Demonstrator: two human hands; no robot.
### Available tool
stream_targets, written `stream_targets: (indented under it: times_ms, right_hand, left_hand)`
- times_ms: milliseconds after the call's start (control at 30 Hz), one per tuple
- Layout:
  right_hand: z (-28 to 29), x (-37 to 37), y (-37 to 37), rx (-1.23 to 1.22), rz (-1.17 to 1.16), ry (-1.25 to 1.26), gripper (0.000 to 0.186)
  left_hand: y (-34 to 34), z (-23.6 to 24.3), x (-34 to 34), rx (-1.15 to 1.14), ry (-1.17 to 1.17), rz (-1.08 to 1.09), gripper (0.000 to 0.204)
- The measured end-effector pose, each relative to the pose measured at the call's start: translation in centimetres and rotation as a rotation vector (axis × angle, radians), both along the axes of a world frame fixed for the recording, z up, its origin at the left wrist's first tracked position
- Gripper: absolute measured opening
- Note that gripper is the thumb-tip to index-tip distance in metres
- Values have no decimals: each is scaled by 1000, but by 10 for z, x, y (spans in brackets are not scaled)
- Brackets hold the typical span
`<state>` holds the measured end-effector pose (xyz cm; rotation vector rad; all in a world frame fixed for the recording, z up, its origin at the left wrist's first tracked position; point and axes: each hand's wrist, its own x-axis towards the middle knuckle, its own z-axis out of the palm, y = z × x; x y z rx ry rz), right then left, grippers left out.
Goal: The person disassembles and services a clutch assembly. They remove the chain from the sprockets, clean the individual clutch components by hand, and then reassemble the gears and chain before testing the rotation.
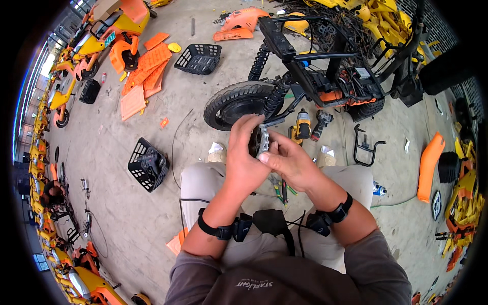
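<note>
A round metal part (264, 140) with a scalloped silver rim and a dark inside is held up between my two hands, above my knees. My left hand (244, 152) grips it from the left, fingers wrapped over its far side. From the right, my right hand (292, 158) pinches its near edge, thumb on the rim. Just beyond stands a stripped black scooter frame (290, 53) with its rear wheel (236, 104) facing me. A yellow power drill (303, 124) and a dark red-and-grey drill (322, 123) rest beside it. Pliers (278, 189) with green handles lie between my legs.
A black basket (147, 165) holding a dark tool is on the floor to the left; another basket (198, 58) lies farther off. Orange panels (147, 71) are piled at far left. A black bracket (363, 146) and an orange panel (430, 166) lie to the right.
</note>
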<state>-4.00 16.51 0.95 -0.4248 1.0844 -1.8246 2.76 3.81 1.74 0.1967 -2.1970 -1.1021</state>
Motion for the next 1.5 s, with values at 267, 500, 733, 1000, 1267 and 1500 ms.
stream_targets:
  times_ms: [267,500,733,1000,1267,1500]
  right_hand:
    - [4,2,3,-32,34,1,73]
    - [-6,3,1,-94,9,100,70]
    - [7,-27,9,-104,44,35,60]
    - [17,-41,9,-362,85,-146,79]
    - [11,-36,7,-453,143,-197,81]
    - [3,-42,4,-415,114,-175,79]
  left_hand:
    - [3,8,5,5,-38,-10,68]
    - [-5,12,12,217,-165,-136,116]
    - [-15,14,8,472,-88,-278,137]
    - [-41,14,0,949,97,-505,155]
    - [-30,13,-3,764,17,-569,159]
    - [-32,10,-13,777,-34,-602,119]
